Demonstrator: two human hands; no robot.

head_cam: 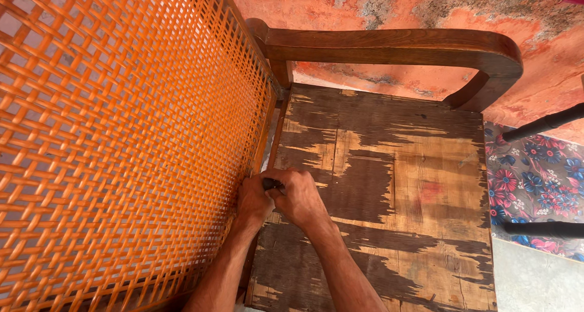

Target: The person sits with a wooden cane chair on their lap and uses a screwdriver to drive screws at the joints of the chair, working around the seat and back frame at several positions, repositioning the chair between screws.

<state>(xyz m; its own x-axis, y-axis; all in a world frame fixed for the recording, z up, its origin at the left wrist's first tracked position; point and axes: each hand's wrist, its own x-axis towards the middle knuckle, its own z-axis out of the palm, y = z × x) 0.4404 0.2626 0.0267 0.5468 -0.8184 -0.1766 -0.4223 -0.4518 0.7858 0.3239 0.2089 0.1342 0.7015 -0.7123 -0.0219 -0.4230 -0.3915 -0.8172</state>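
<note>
An orange woven cane panel (121,142) fills the left side, forming the back of a wooden chair. Its worn plywood seat (389,196), brown with peeled patches, lies to the right. My left hand (252,201) and my right hand (299,196) are pressed together at the panel's lower edge, where it meets the seat. Both are closed around a small dark tool (272,183), only its tip showing between the fingers. What the tool touches is hidden by my hands.
A curved dark wooden armrest (401,47) spans the top of the seat. Behind it is a stained orange wall (426,8). A flowered cloth (535,184) and two dark bars (541,124) lie at the right, above a grey floor (535,281).
</note>
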